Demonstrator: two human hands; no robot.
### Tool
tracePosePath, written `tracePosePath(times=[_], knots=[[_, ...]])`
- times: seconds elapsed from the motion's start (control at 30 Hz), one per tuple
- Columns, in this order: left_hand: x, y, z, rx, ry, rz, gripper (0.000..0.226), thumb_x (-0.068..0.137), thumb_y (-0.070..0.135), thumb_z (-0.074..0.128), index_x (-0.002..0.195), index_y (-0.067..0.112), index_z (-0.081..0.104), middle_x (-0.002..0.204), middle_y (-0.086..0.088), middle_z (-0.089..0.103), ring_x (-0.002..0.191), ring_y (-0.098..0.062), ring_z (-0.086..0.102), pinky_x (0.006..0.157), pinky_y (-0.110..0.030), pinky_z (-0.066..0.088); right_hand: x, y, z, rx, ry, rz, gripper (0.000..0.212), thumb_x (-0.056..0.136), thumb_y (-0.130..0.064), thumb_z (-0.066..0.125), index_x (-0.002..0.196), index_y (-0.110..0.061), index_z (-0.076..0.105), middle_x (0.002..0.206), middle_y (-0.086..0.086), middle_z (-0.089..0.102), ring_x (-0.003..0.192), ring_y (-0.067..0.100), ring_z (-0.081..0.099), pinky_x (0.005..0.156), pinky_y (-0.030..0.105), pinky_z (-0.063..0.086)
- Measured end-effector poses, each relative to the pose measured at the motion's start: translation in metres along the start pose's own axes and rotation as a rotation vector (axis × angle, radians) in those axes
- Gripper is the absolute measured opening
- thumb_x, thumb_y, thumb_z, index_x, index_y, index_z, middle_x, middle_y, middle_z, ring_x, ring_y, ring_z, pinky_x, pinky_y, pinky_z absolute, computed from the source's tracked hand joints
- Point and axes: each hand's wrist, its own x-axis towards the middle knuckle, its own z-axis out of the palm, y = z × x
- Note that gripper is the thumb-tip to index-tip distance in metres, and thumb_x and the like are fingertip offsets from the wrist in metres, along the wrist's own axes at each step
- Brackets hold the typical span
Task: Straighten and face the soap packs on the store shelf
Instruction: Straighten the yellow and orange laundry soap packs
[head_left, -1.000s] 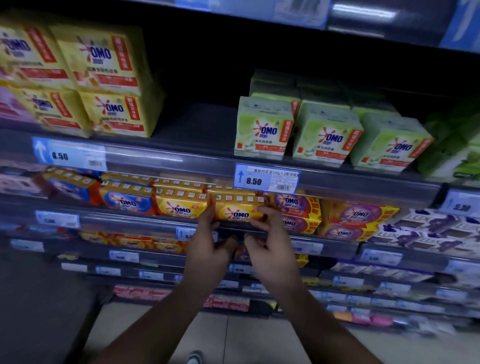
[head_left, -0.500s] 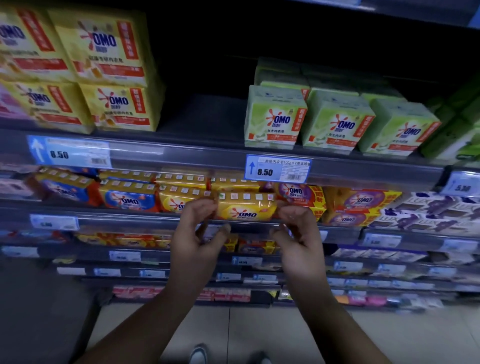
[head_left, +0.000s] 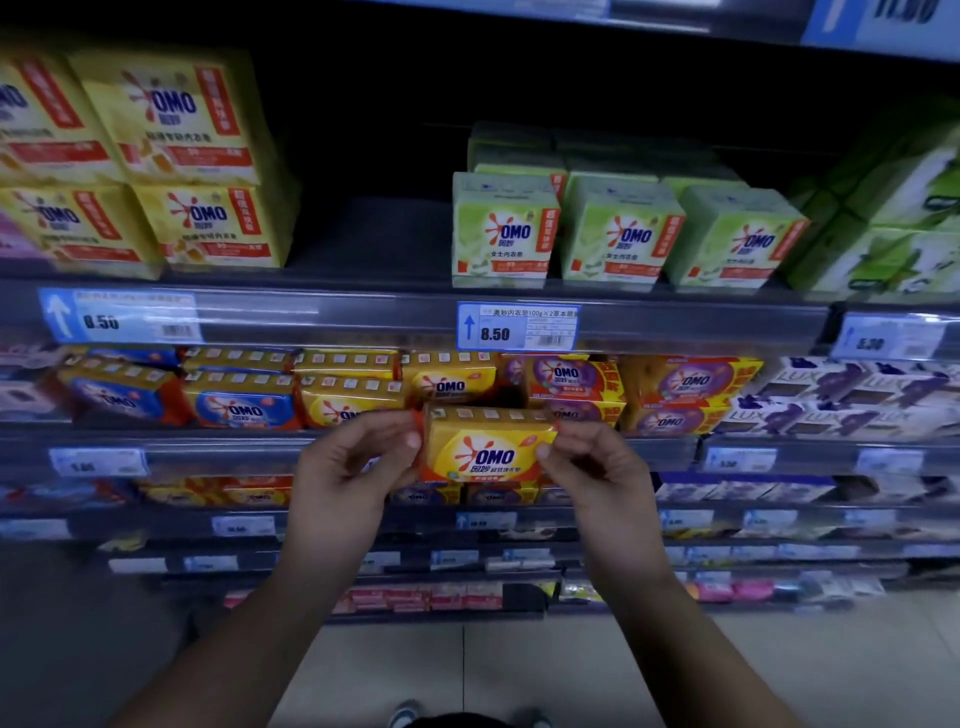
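Observation:
A yellow OMO soap pack (head_left: 485, 447) is held out in front of the second shelf's edge (head_left: 208, 441), its label facing me. My left hand (head_left: 348, 478) pinches its left end and my right hand (head_left: 597, 473) pinches its right end. Behind it a dark gap shows in the shelf row, under another yellow pack (head_left: 449, 376). To the left lie more yellow packs (head_left: 348, 400) and blue OMO packs (head_left: 239, 402); purple-and-yellow OMO packs (head_left: 571, 382) are stacked to the right.
The shelf above carries large yellow OMO packs (head_left: 171, 156) at left and green OMO packs (head_left: 501, 231) at right, with a bare stretch between. LUX packs (head_left: 852, 395) lie at far right. Lower shelves (head_left: 467, 525) hold more soap. Tiled floor and my shoes (head_left: 405, 714) are below.
Both hands have drawn the yellow pack out of the row toward me and slightly down, leaving a gap behind it. The camera has moved closer to the shelf.

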Motion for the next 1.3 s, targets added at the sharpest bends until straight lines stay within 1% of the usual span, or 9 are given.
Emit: tracePosePath(times=[0.17,0.27,0.5,0.7,0.8,0.93,1.03,1.17,1.3], knots=[[-0.005,-0.004,-0.003,0.026,-0.006,-0.03,0.037,0.091,-0.006,0.066,0.077,0.027,0.073,0.078,0.004,0.074,0.078,-0.011,0.073,0.068,-0.028,0.062,-0.001,0.001,-0.007,0.029,-0.129,0.044,0.015,0.09,-0.014,0.072,0.09,-0.03,0.074,0.096,-0.002,0.078,0.094,0.012,0.073,0.077,0.023,0.057],[-0.008,-0.006,-0.007,-0.005,0.038,-0.048,0.037,0.095,-0.002,0.062,0.076,0.029,0.068,0.075,0.005,0.071,0.077,-0.008,0.072,0.065,-0.025,0.061,-0.004,0.0,-0.009,0.161,-0.179,0.155,0.017,0.087,-0.032,0.07,0.101,-0.024,0.074,0.112,0.005,0.077,0.109,0.021,0.072,0.086,0.032,0.057],[-0.011,-0.007,-0.013,0.107,0.132,-0.053,0.012,0.096,0.006,0.066,0.09,0.017,0.065,0.083,0.009,0.073,0.079,-0.007,0.073,0.064,-0.023,0.06,-0.016,0.004,0.002,0.107,-0.15,0.105,0.013,0.097,-0.006,0.064,0.099,-0.012,0.075,0.091,-0.001,0.081,0.091,0.013,0.078,0.073,0.019,0.06],[-0.011,0.001,-0.02,0.122,0.09,-0.122,0.014,0.094,0.014,0.069,0.092,0.024,0.079,0.092,-0.002,0.079,0.088,-0.018,0.077,0.068,-0.031,0.064,-0.01,0.0,-0.009,-0.048,-0.094,0.081,0.011,0.094,-0.013,0.071,0.087,-0.018,0.078,0.083,0.001,0.076,0.084,0.019,0.071,0.083,0.037,0.06],[-0.009,0.009,-0.02,0.16,0.046,-0.089,0.011,0.093,0.017,0.069,0.091,0.022,0.079,0.09,-0.002,0.079,0.087,-0.023,0.076,0.073,-0.041,0.065,-0.006,-0.006,-0.016,-0.053,-0.091,0.08,0.014,0.092,-0.017,0.072,0.084,-0.026,0.079,0.081,-0.004,0.074,0.082,0.016,0.068,0.084,0.037,0.058],[-0.004,0.013,-0.018,0.226,0.023,-0.016,0.011,0.091,0.016,0.072,0.087,0.024,0.078,0.086,0.002,0.079,0.083,-0.011,0.072,0.081,-0.035,0.055,-0.002,-0.011,-0.019,-0.093,-0.108,0.026,0.018,0.096,-0.018,0.069,0.082,-0.028,0.073,0.076,-0.008,0.068,0.072,0.015,0.064,0.065,0.028,0.055],[-0.004,0.011,-0.02,0.227,-0.036,0.016,0.014,0.093,0.014,0.07,0.087,0.026,0.076,0.078,0.009,0.075,0.07,-0.004,0.068,0.069,-0.027,0.053,-0.002,-0.014,-0.019,-0.034,-0.232,0.034,0.021,0.101,-0.013,0.059,0.086,-0.026,0.065,0.093,-0.002,0.073,0.085,0.019,0.078,0.064,0.023,0.059],[-0.005,0.005,-0.023,0.099,-0.095,-0.006,0.015,0.096,0.013,0.063,0.097,0.021,0.076,0.098,-0.002,0.077,0.097,-0.02,0.075,0.085,-0.025,0.06,-0.003,-0.013,-0.017,0.134,-0.281,0.083,0.019,0.101,-0.009,0.058,0.088,-0.013,0.071,0.096,0.007,0.071,0.104,0.026,0.074,0.092,0.033,0.06],[-0.005,0.005,-0.025,-0.099,-0.176,-0.07,0.019,0.088,0.029,0.063,0.091,0.018,0.079,0.12,-0.003,0.075,0.113,-0.018,0.07,0.094,-0.031,0.058,-0.004,-0.013,-0.015,0.095,-0.211,0.001,0.023,0.084,-0.035,0.075,0.075,-0.014,0.071,0.108,0.007,0.069,0.108,0.023,0.072,0.091,0.033,0.06]])
